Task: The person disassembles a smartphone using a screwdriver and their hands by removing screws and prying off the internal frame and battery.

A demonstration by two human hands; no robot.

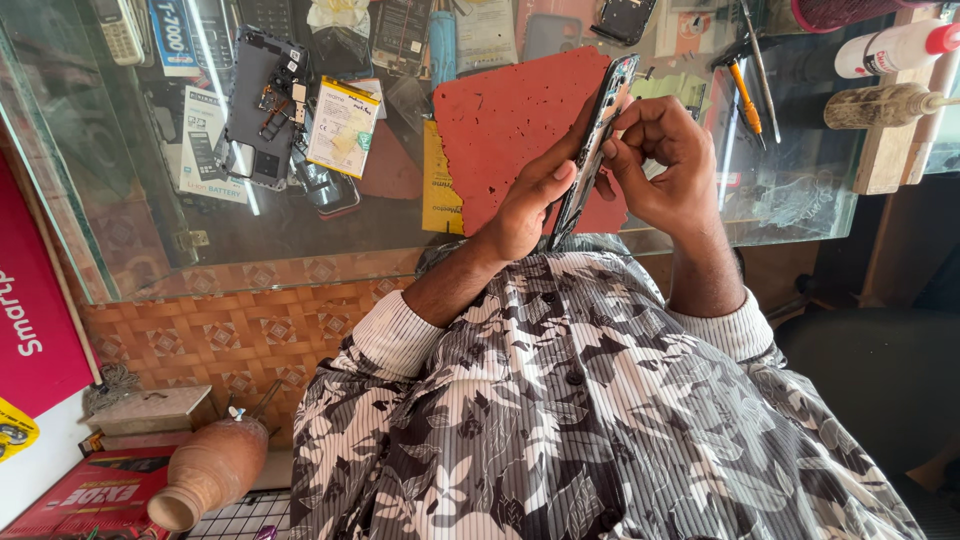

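A dark smartphone is held edge-on above a worn red work mat on a glass counter. My left hand grips the phone from the left side, thumb along its lower edge. From the right, the fingertips of my right hand press against the phone's upper side edge. No tool shows in either hand. Both forearms come out of a patterned shirt with striped cuffs.
A disassembled phone frame and battery packs lie on the counter's left part. An orange-handled screwdriver, a white bottle with a red cap and a wooden block are at right. A clay pot lies below left.
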